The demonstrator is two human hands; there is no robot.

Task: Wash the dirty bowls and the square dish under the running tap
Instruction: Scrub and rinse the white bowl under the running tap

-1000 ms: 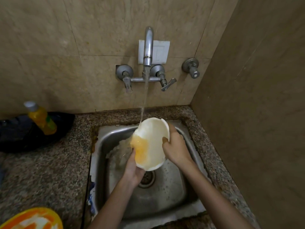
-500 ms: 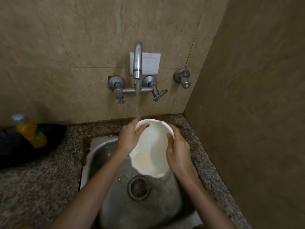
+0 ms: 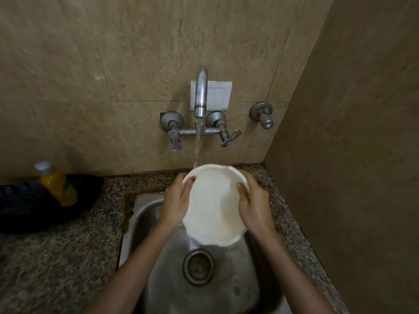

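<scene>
Two bare forearms rise from the bottom edge of the frame over a steel sink (image 3: 156, 214), whose round drain (image 3: 198, 266) sits low in the centre. Above the drain, in the middle of the frame, both hands hold a white bowl (image 3: 213, 205) tilted so its inside faces the camera. The left hand (image 3: 178, 200) closes its grip on the bowl's left rim, fingers reaching up along the edge. The right hand (image 3: 254, 207) closes its grip on the right rim, thumb lying inside the bowl and fingers wrapped behind it. A faint yellowish film shows on the bowl's lower inner wall.

A thin stream of water (image 3: 197, 143) falls onto the bowl's upper left rim from the steel tap (image 3: 201, 91), mounted on the tiled wall above centre, with two lever handles beside it and a separate valve (image 3: 263, 114) to the right.

At the left of the frame, on the speckled granite desk (image 3: 68, 257), a yellow bottle (image 3: 57, 183) with a pale cap stands on something dark that cannot be made out.
</scene>
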